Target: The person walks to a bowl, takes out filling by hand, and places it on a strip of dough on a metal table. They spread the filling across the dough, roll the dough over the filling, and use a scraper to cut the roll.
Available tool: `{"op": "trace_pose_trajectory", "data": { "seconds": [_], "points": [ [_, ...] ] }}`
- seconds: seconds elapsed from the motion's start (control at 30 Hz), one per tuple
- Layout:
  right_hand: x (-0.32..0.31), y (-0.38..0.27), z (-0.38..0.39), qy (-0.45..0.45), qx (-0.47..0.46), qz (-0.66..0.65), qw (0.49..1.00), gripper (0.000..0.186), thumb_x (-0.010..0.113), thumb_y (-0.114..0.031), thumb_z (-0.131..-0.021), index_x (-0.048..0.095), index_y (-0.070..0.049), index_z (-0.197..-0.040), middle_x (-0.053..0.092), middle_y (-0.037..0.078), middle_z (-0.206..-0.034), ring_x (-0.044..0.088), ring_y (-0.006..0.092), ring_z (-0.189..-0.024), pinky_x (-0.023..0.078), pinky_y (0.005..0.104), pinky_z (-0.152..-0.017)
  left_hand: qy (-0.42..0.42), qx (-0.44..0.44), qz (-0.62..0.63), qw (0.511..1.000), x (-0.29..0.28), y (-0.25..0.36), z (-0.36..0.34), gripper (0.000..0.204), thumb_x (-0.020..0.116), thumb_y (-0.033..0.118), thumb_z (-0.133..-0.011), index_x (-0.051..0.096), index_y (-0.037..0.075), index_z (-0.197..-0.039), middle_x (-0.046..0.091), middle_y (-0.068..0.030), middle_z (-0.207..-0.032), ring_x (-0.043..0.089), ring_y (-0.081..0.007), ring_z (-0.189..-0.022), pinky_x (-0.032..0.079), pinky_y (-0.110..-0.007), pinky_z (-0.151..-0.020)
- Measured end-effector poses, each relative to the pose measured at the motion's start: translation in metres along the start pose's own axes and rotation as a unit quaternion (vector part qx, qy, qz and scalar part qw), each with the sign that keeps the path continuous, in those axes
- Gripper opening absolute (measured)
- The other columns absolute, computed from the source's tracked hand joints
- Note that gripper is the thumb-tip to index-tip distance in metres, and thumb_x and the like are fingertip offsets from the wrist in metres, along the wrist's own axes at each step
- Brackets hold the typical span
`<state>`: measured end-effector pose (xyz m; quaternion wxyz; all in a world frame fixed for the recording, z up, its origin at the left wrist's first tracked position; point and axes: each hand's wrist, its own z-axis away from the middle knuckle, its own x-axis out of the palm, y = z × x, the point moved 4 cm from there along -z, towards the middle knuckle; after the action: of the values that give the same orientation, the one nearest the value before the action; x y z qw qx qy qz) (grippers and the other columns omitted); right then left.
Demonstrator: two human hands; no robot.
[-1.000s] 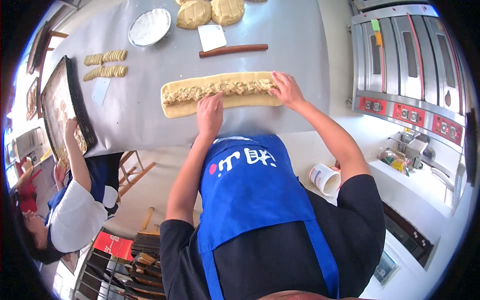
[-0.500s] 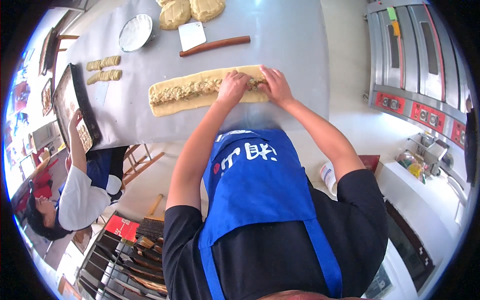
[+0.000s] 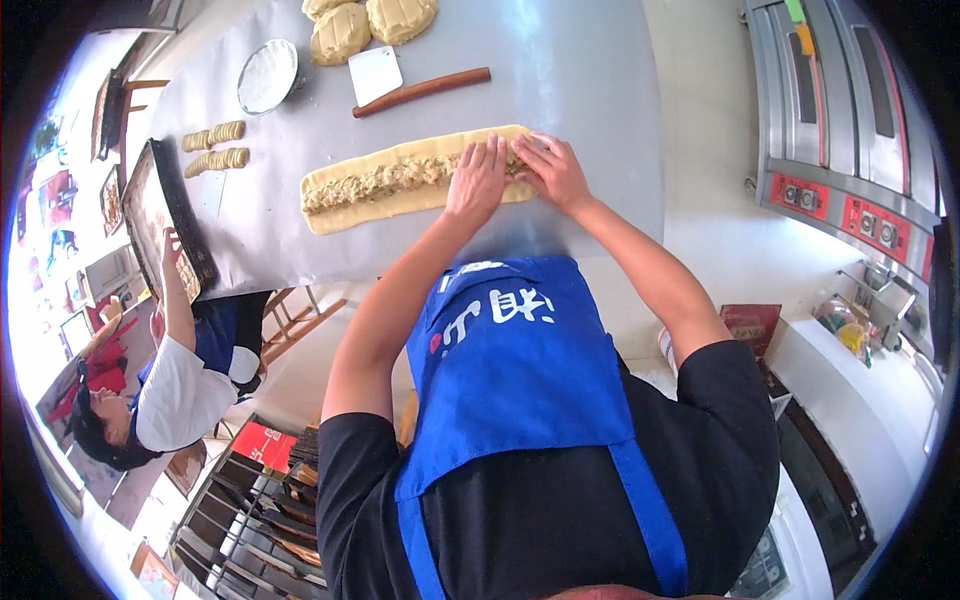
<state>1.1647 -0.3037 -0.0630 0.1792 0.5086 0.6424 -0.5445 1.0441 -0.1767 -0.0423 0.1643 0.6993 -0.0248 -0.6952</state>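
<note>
A long flat strip of pale dough (image 3: 419, 205) lies on the metal table in front of me, with a line of crumbly, green-flecked filling (image 3: 385, 181) along its middle. My left hand (image 3: 478, 182) lies flat over the filling right of centre, fingers stretched toward the far edge. Close beside it, at the right end of the strip, my right hand (image 3: 552, 174) rests with fingers extended and slightly apart on dough and filling. The filling beneath both hands is partly hidden. Beyond the strip lie a brown rolling pin (image 3: 422, 92) and a white scraper (image 3: 376, 76).
Far back are large dough lumps (image 3: 340, 35) and a white bowl (image 3: 268, 77). Rows of small dough pieces (image 3: 217, 161) lie at left. A co-worker (image 3: 185, 390) reaches into a dark-rimmed baking tray (image 3: 176, 200). Steel ovens (image 3: 850, 110) stand at right; a tray rack (image 3: 250, 520) stands lower left.
My left hand has flattened, its fingers straightening over the filling and shifting slightly right. The right hand stays at the strip's end, fingers a little lower. The whole view has shifted slightly.
</note>
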Motion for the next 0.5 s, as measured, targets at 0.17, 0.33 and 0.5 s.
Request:
{"op": "trace_pose_trajectory", "data": {
  "seconds": [0.17, 0.33, 0.5],
  "points": [
    [-0.003, -0.013, 0.012, -0.05, -0.034, 0.123, 0.991, 0.052, 0.067, -0.021, -0.098, 0.063, -0.01, -0.149, 0.06, 0.006, -0.157, 0.049, 0.0311, -0.149, 0.041, 0.0481, -0.115, -0.047, -0.016, -0.049, 0.998, -0.001, 0.006, 0.015, 0.094, 0.07, 0.051, -0.095, 0.034, 0.001, -0.166, 0.023, -0.0196, -0.177, 0.018, -0.0403, -0.165, 0.017, -0.053, -0.134],
    [-0.013, -0.009, 0.015, -0.05, -0.01, 0.02, 0.999, 0.053, 0.068, -0.02, -0.1, 0.061, -0.007, -0.151, 0.059, 0.01, -0.158, 0.053, 0.0327, -0.145, 0.043, 0.0479, -0.114, -0.019, 0.018, 0.0, 1.0, -0.013, 0.0, 0.014, 0.09, 0.073, 0.051, -0.095, 0.038, 0.006, -0.165, 0.035, -0.0194, -0.172, 0.028, -0.04, -0.161, 0.023, -0.053, -0.132],
    [-0.02, 0.007, 0.008, 0.026, 0.058, -0.019, 0.998, 0.055, 0.076, -0.019, -0.091, 0.065, -0.004, -0.143, 0.069, 0.013, -0.119, 0.063, 0.0342, -0.109, 0.052, 0.0448, -0.098, 0.013, -0.02, 0.079, 0.997, -0.019, -0.005, -0.012, 0.082, 0.084, 0.032, -0.087, 0.05, 0.009, -0.158, 0.061, -0.0162, -0.153, 0.051, -0.0357, -0.147, 0.034, -0.051, -0.127]
  ]
}}
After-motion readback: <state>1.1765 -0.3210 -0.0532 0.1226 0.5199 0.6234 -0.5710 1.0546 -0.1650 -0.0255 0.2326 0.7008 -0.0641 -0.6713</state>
